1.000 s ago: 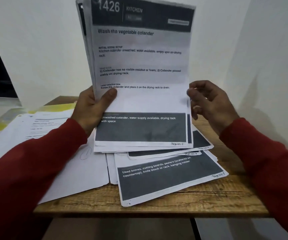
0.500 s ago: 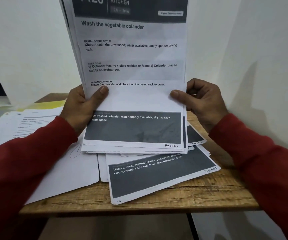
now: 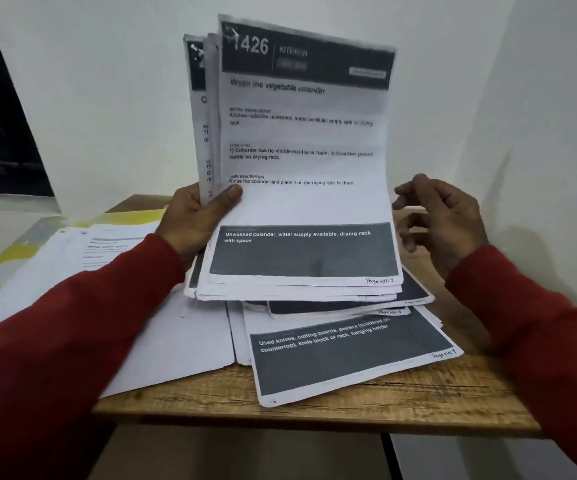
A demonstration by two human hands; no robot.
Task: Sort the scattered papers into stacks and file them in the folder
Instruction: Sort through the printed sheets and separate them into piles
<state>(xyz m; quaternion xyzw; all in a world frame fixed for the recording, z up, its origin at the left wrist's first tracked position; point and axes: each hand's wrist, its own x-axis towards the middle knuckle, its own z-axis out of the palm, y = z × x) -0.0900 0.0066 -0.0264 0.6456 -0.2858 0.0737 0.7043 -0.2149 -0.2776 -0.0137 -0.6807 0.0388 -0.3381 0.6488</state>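
Note:
My left hand [image 3: 198, 216] grips a stack of printed papers [image 3: 301, 161] by its left edge and holds it upright over the table. The front sheet reads "Wash the vegetable colander", page 2. My right hand [image 3: 436, 220] hovers just right of the stack's right edge, fingers loosely curled, holding nothing. Under the stack, several loose papers [image 3: 346, 348] lie fanned on the wooden table [image 3: 418, 400]; the top one is page 1 with a dark grey block. A yellow and clear folder [image 3: 13, 258] lies at the left with white sheets [image 3: 107, 244] on it.
White walls close in the table at the back and right. A blank white sheet [image 3: 176, 344] lies under my left forearm. The table's front edge is near me, with floor below it. A dark opening shows at the far left.
My right hand pinched the stack's right edge half a second ago and has now let go and drawn a little to the right. The stack's sheets have fanned slightly at the top left.

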